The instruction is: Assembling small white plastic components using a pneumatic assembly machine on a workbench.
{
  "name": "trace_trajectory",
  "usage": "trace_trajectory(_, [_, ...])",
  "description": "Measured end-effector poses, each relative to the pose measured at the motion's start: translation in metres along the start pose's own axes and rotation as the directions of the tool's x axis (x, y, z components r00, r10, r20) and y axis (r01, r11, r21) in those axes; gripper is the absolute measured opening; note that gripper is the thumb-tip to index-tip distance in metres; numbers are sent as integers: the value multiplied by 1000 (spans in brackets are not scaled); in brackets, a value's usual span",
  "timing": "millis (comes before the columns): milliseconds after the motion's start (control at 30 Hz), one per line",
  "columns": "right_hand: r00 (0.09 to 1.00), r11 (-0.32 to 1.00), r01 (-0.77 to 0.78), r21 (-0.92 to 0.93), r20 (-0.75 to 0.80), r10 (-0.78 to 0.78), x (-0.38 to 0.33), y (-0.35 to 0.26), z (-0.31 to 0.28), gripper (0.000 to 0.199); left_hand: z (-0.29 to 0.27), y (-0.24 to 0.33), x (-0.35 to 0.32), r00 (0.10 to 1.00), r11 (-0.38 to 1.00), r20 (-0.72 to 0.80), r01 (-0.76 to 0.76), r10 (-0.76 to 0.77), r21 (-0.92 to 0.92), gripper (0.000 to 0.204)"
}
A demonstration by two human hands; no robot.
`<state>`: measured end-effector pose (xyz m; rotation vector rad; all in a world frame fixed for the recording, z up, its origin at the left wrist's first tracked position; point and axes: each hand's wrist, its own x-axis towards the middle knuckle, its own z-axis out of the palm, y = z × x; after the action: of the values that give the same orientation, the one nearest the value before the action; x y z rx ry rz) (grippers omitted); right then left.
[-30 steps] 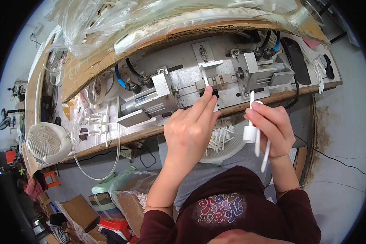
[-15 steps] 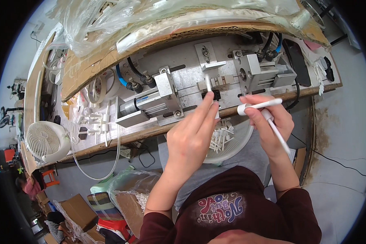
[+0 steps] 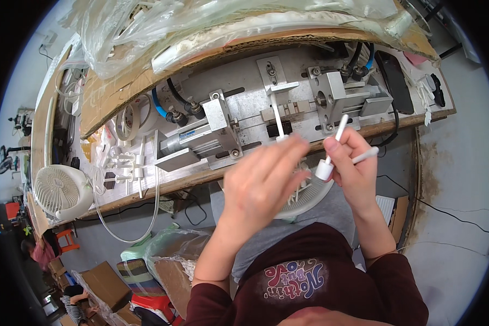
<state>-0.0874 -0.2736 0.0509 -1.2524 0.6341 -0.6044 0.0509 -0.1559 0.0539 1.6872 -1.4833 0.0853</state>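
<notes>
While your left hand (image 3: 261,185) hangs over the lap with its fingers loosely spread, your right hand (image 3: 353,163) is doing the holding. In the head view, the right grip is closed around two thin white tube pieces (image 3: 339,133): one stands nearly upright between thumb and forefinger with a small white cap (image 3: 324,171) at its lower end, the other sticks out sideways to the right from the same fist. The left grip looks empty; its fingers are slightly blurred, and I cannot tell whether a small part sits under them. Just beyond its fingertips, a white stem (image 3: 277,117) stands in the metal fixture (image 3: 288,111) on the worktop (image 3: 146,187), between the pneumatic cylinder (image 3: 201,136) on the left and the drilled aluminium block (image 3: 328,98) on the right. Beneath both hands a round white basket (image 3: 309,198) of loose white pieces rests on your lap, touching the worktop edge.

By my reading, you are between pieces: one sits in the fixture and the next is being readied in your right hand. Your next move likely calls for a clean two-finger pinch on the stem's lower end, keeping clear of the cylinder's rod, and the capped tube lined up straight before it goes in.

A white fan (image 3: 57,190) sits at the far left of the worktop.
</notes>
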Motion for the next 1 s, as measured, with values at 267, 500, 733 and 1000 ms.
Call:
trace_trajectory(267, [995,998,-2,61,104,-4,5,9,4,26,-8,17,-11,989,985,-41,141,-145,-100,36])
trace_trajectory(500, [989,996,29,87,140,-41,0,3,-5,49,7,-5,-6,999,941,34,26,-40,338,28])
trace_trajectory(733, [956,908,288,-305,141,-256,-4,-12,-14,46,2,-5,0,996,926,57,47,-74,376,30])
trace_trajectory(1000, [953,984,-162,72,270,137,9,-26,7,15,-14,17,6,995,978,-47,-90,82,-187,37])
